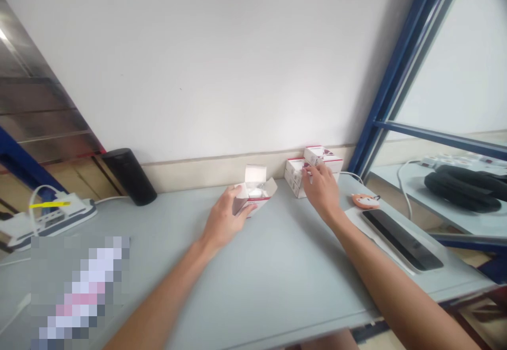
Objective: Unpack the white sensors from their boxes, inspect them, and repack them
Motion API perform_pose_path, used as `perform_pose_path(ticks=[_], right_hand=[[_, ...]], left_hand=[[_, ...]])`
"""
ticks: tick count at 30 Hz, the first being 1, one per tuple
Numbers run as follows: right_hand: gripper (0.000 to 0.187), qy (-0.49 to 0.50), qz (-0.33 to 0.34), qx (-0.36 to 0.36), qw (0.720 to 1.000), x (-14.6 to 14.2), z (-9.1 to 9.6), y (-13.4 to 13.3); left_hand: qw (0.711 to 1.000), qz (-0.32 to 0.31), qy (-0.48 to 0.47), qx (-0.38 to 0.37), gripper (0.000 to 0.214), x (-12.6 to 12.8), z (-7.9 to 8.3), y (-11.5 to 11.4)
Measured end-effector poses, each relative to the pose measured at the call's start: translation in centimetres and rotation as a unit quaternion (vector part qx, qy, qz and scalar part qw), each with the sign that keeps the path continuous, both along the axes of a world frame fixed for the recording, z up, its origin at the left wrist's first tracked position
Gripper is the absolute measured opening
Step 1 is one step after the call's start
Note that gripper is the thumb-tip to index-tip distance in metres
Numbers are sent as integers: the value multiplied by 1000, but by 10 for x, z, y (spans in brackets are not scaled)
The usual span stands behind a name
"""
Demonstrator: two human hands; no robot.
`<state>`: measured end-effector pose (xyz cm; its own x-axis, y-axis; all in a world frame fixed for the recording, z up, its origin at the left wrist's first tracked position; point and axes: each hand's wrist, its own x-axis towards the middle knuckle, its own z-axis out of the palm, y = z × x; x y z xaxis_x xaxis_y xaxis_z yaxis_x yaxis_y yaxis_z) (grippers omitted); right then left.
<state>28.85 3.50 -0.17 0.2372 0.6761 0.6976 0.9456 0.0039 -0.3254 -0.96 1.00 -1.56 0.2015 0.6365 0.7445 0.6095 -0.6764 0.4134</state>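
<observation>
Seen from the head camera, the person leans over a pale grey worktop (277, 292) against a white wall (190, 59). From the middle of the view, the left hand (224, 220) sits at about seven o'clock, its fingers curled around the side of an open white carton (257, 197) with a red stripe, at six o'clock. The right hand (321, 191), at four o'clock, is closed on the top of a stack of white cartons (304, 173), at three o'clock against the wall. Just right of that hand lie an orange fox-shaped tag (365, 200) and a black-screened tablet (402, 239). A black cylinder (129, 177) stands at nine o'clock, and a white power strip (51, 220) lies at eight o'clock. Black padded headphones (459, 187) rest on a separate shelf (396, 186) at three o'clock.
</observation>
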Motion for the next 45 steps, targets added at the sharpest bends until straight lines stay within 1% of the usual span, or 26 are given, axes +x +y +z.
perform_pose_path(ticks=[5, 9, 13, 15, 16, 17, 19, 21, 22, 24, 27, 30, 35, 38, 40, 42, 45], right_hand=[[41, 63, -40, -28, 997, 2, 1, -1], [43, 114, -47, -56, 991, 2, -4, 3], [46, 109, -32, -16, 993, 3, -5, 5], [44, 104, -6, 17, 994, -1, -1, 0], [42, 96, 23, 34, 995, -5, 2, -4], [39, 83, 65, 51, 993, -10, 5, -10], [33, 38, 183, 70, 980, -25, 12, -25], [29, -17, 294, 64, 953, -41, 16, -39], [28, -46, 331, 52, 941, -48, 18, -44], [29, -76, 346, 31, 935, -60, 18, -50], [33, -72, 335, -4, 940, -66, 14, -50], [35, -65, 357, -37, 931, -65, 10, -46], [28, -21, 364, -36, 930, -66, 10, -48], [37, -39, 374, -47, 925, -67, 8, -48], [39, -47, 376, -56, 924, -68, 5, -47], [34, -35, 381, -62, 922, -68, 2, -45], [21, 4, 401, -72, 913, -67, 1, -43]], left_hand=[[997, -30, 35, 55, 51, 0, 1, -1], [995, -36, 48, 76, 53, -2, 1, 1], [996, -27, 45, 75, 54, -3, 0, 3], [996, -15, 43, 77, 53, -2, -1, 3], [996, -6, 44, 82, 53, -2, -1, 3], [995, 4, 47, 92, 54, -2, -2, 3], [990, 22, 57, 124, 57, -1, -3, 4], [984, 30, 71, 162, 57, 0, -3, 3], [980, 29, 80, 182, 56, 0, -2, 2], [971, 26, 96, 218, 54, 0, 2, 1], [964, 27, 106, 243, 54, 0, 8, -2], [964, 23, 112, 241, 54, -2, 11, -2], [965, 27, 100, 242, 59, -5, 11, -1], [965, 8, 111, 236, 59, -6, 11, -1], [966, -1, 115, 230, 58, -7, 10, 0], [968, 2, 111, 223, 56, -7, 8, 2], [970, 7, 105, 217, 55, -8, 5, 4]])
